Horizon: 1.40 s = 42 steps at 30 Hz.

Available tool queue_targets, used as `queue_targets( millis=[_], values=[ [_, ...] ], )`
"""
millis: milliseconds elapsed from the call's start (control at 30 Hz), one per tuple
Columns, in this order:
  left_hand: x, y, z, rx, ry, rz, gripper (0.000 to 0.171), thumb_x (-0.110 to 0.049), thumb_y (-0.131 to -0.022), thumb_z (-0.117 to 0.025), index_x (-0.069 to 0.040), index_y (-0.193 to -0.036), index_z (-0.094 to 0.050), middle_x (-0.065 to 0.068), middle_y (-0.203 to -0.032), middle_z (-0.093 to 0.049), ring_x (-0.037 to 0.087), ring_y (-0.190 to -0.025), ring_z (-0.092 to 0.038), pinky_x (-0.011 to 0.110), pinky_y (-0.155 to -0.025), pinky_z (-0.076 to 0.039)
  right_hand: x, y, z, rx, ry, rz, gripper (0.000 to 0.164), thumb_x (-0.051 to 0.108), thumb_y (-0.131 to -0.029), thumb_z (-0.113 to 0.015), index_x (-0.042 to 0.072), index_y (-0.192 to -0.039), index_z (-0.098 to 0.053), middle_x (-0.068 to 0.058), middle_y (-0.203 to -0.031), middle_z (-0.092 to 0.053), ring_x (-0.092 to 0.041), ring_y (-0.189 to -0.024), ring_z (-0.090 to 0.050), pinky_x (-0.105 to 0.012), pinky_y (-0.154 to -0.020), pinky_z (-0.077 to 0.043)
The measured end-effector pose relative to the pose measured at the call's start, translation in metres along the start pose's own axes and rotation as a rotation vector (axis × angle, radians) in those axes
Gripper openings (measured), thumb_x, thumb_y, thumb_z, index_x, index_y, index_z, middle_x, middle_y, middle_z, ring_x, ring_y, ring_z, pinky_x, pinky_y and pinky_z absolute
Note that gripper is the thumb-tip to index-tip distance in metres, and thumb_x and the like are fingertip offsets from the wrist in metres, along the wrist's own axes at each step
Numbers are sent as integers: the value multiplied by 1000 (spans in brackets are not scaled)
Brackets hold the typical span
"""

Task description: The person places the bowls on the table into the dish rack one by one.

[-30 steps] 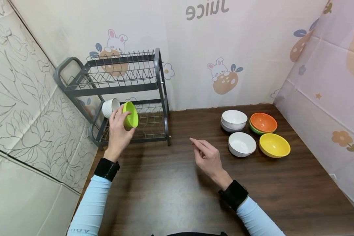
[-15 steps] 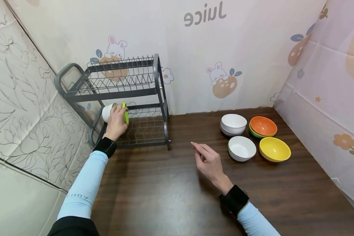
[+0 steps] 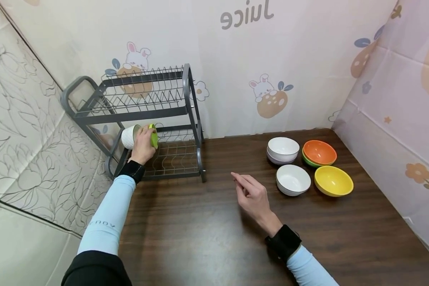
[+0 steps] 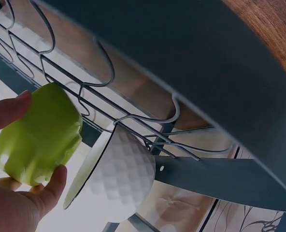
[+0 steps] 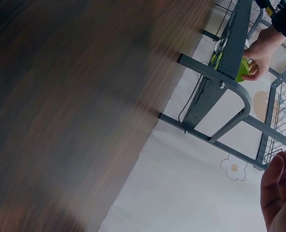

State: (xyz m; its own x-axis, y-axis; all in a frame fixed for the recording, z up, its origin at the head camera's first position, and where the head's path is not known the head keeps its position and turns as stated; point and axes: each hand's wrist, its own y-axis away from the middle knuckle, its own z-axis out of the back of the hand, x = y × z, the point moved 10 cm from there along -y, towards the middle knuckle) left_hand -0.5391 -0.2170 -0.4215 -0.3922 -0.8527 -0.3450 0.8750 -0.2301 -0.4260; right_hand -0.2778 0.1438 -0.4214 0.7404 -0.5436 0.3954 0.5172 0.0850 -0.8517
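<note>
My left hand [image 3: 142, 147] grips a small lime-green bowl [image 3: 154, 137] at the lower tier of the dark grey dish rack [image 3: 132, 116]. In the left wrist view, the thumb and fingers are around the sides of the green bowl [image 4: 41, 133], which is tipped on its side. Right beside it, a white bowl with a dimpled outside [image 4: 126, 176] stands on edge among the rack wires [image 4: 97, 86]. The head view shows that white bowl [image 3: 127, 138] partly covered by the hand. Over the table, my right hand [image 3: 252, 198] hovers with loosely bent fingers, holding nothing.
On the right of the brown table [image 3: 200, 222] are two stacked white bowls [image 3: 283, 149], a single white bowl [image 3: 293, 180], an orange bowl [image 3: 319, 151] in a green bowl [image 3: 309, 162], and a yellow bowl [image 3: 333, 181]. The rack stands against the back wall.
My left hand has carried the green bowl left into the lower tier, close to the dimpled white bowl, turning it more edge-on. My right hand has stayed in place.
</note>
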Motion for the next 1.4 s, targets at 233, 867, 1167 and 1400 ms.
queue_targets(
  millis=[233, 867, 1167, 1400],
  values=[
    [5, -1, -5, -16, 63, 9, 64, 25, -70, -71, 11, -131, -57, 29, -156, -41, 48, -141, -37, 62, -111, -40, -1, 2, 3, 2, 16, -13, 40, -12, -88, -66, 3, -123, -77, -4, -99, -74, -9, -66, -58, -25, -51, -48],
    [11, -1, -10, 37, 27, 39, 66, 15, -74, -79, 13, -133, -48, 34, -161, -29, 52, -149, -25, 62, -116, -35, -6, 5, 2, 14, 0, -49, 40, -12, -88, -65, 2, -123, -77, -6, -97, -74, -11, -66, -58, -27, -51, -49],
    [-28, 32, 9, -28, 19, 89, 59, -16, -94, -78, 5, -143, -52, 30, -168, -18, 47, -157, -12, 75, -118, -18, -30, 11, 16, 51, 146, -246, 21, -5, -90, -73, 4, -108, -82, -2, -97, -75, -9, -65, -60, -24, -56, -48],
    [-107, 103, 31, -168, 138, 17, 27, -17, -93, -80, 0, -112, -70, 23, -148, -54, 42, -140, -47, 67, -115, -33, -67, 13, 61, 84, 346, -434, 16, 1, -91, -74, 2, -105, -81, -8, -100, -75, -24, -78, -69, -42, -66, -53]
  ],
)
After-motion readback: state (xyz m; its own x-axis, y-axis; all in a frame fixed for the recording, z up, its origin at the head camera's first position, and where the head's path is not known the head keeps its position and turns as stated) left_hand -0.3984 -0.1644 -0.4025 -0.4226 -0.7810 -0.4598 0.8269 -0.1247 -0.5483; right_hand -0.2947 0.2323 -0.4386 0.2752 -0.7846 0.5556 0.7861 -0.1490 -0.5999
